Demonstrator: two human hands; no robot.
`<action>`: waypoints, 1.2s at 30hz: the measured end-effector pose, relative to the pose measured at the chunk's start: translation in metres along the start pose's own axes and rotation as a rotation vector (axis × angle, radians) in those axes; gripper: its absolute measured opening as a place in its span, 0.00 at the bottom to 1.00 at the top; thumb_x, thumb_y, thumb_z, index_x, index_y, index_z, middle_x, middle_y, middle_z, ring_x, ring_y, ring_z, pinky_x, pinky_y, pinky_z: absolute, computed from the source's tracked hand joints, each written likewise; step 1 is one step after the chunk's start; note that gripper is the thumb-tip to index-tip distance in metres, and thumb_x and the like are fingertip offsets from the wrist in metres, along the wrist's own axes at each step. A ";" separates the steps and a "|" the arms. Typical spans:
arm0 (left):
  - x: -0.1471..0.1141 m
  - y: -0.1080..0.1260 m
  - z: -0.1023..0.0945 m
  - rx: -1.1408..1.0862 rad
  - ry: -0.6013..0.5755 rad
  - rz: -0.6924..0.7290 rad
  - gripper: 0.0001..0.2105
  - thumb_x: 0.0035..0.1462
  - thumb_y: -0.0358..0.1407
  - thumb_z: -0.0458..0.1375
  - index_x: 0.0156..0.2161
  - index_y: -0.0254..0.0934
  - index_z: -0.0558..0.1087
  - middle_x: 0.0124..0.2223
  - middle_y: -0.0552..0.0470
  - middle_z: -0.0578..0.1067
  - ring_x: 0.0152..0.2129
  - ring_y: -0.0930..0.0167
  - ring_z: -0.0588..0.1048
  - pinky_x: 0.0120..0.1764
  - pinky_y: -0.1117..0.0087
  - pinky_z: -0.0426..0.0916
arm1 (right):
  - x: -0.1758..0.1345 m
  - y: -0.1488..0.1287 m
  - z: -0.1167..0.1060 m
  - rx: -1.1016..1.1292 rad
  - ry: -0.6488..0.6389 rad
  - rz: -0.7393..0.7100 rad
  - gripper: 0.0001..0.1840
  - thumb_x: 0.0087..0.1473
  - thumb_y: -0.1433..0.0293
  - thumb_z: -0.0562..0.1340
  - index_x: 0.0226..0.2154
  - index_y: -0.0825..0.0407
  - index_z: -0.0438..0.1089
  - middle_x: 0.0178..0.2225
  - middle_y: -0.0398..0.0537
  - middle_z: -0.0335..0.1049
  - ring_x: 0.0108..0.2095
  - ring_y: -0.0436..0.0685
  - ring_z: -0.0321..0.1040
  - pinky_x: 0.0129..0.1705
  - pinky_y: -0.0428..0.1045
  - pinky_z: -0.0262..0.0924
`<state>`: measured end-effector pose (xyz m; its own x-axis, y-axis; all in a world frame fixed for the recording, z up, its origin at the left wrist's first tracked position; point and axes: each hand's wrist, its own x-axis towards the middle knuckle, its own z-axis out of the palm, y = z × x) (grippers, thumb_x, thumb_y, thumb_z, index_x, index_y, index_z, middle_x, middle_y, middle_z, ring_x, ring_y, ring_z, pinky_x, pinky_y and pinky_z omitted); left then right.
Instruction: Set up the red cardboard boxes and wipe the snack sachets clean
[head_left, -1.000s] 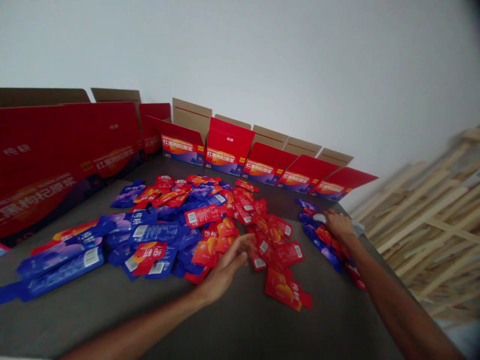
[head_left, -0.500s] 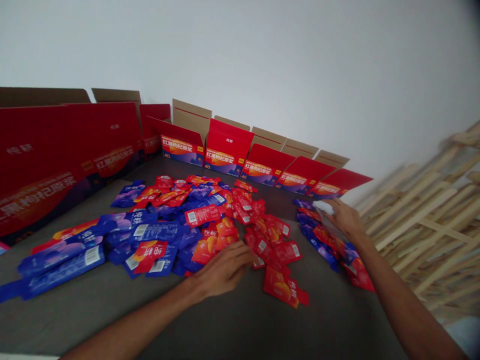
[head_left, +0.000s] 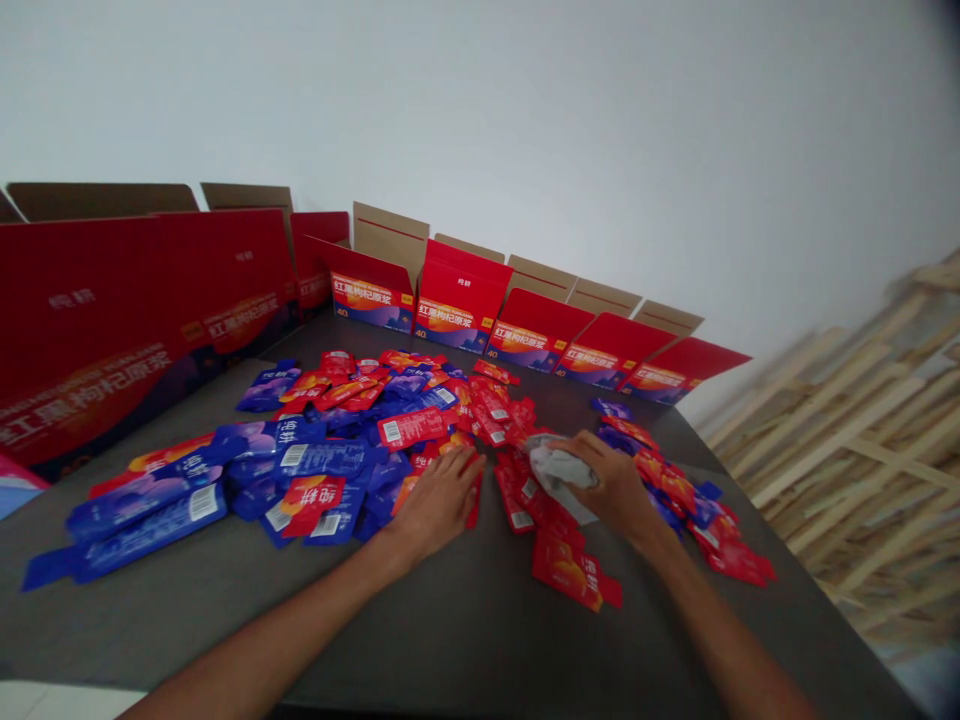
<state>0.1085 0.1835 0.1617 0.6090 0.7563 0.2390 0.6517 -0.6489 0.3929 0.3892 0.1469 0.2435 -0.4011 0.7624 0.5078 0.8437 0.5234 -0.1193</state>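
A crumpled white cloth [head_left: 559,465] is gripped in my right hand [head_left: 616,490], over the loose red pouches in the middle of the table. My left hand [head_left: 441,502] has its fingers curled over a red pouch [head_left: 474,500] at the right edge of the mixed pile; most of that pouch is hidden under the fingers. Blue pouches [head_left: 322,458] and red ones lie heaped to the left of it. Below the cloth, a red pouch with orange fruit print [head_left: 571,572] lies flat on the dark table [head_left: 450,640].
Open red cartons [head_left: 457,310] with raised flaps line the back edge. Larger red cartons [head_left: 112,330] stand at the left. A row of overlapping red and blue pouches [head_left: 671,480] lies at the right. Beyond the table's right edge are stacked wooden slats [head_left: 862,470].
My right hand has moved left with the white cloth, from the right-hand row to the middle pouches. My left hand has shifted slightly left and up, with a red pouch under its fingers.
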 end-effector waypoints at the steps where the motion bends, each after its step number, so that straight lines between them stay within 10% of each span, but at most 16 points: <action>1: 0.000 0.000 0.001 0.014 -0.038 -0.018 0.25 0.71 0.34 0.47 0.69 0.29 0.64 0.71 0.34 0.64 0.70 0.55 0.60 0.69 0.48 0.57 | 0.000 -0.006 0.006 0.038 0.001 -0.011 0.21 0.57 0.73 0.65 0.53 0.46 0.75 0.45 0.49 0.77 0.40 0.58 0.77 0.39 0.48 0.72; 17: -0.002 0.012 -0.014 0.039 -0.016 0.011 0.24 0.68 0.35 0.53 0.66 0.35 0.66 0.58 0.37 0.73 0.57 0.53 0.70 0.58 0.47 0.66 | -0.008 -0.025 0.059 0.311 0.088 0.095 0.19 0.57 0.72 0.66 0.51 0.46 0.76 0.46 0.50 0.78 0.45 0.60 0.77 0.46 0.54 0.73; 22: -0.007 0.012 -0.004 0.105 -0.024 -0.098 0.39 0.59 0.49 0.64 0.69 0.30 0.62 0.69 0.25 0.62 0.67 0.40 0.58 0.64 0.36 0.56 | -0.013 -0.023 0.061 0.318 0.116 0.115 0.19 0.56 0.70 0.68 0.51 0.47 0.77 0.47 0.52 0.78 0.44 0.60 0.77 0.43 0.53 0.73; 36: -0.008 0.011 0.003 -0.048 0.023 0.011 0.26 0.72 0.40 0.49 0.70 0.32 0.60 0.66 0.33 0.68 0.63 0.54 0.67 0.64 0.48 0.65 | -0.018 -0.025 0.060 0.364 0.146 0.138 0.16 0.58 0.68 0.66 0.50 0.47 0.76 0.43 0.50 0.78 0.42 0.60 0.77 0.44 0.54 0.73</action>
<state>0.1124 0.1698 0.1614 0.6049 0.7513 0.2639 0.6221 -0.6527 0.4323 0.3536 0.1428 0.1867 -0.2162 0.7867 0.5782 0.6941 0.5403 -0.4757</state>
